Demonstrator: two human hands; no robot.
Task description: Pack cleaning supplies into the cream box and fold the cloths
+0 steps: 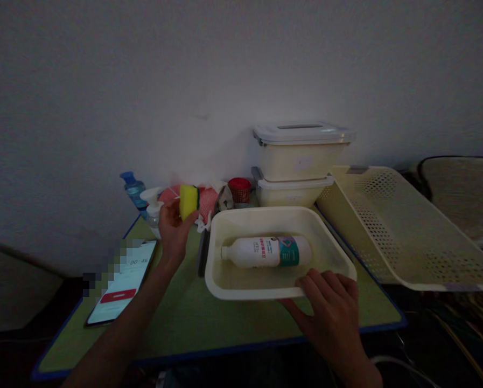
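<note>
Holding the sponge point(189, 202) is the function of the left hand point(175, 230): its thumb and fingers pinch the yellow block from the sides, above the left part of the worktop point(209, 330) and clear of its surface. The sponge is raised to the left of the tub point(257, 295) and carries a dark layer on its right face. The right hand point(333, 308) grips the near rim of the tub close to the right corner, fingers bent over the edge to the inside and thumb set below it on the outside. The tub is cream-white, open at the top and rests on the green, blue-edged worktop. Inside it, the bottle point(265, 251) lies on its side, neck to the left; its white body bears red lettering and a green panel toward the base. A dark grey strip point(203, 252) is located just beside the tub's left wall. Behind the tub, an upper box point(306, 160) with a pale lid is stacked on a lower box point(293, 195). A red-topped container point(239, 189) is positioned left of the boxes. A pump bottle point(153, 203) and a blue bottle point(134, 188) are arranged near the left hand. A phone point(122, 288) lies face up beside the left forearm, screen lit, with a red button in its lower part. A perforated basket point(356, 229) occupies the right side, tilted.
</note>
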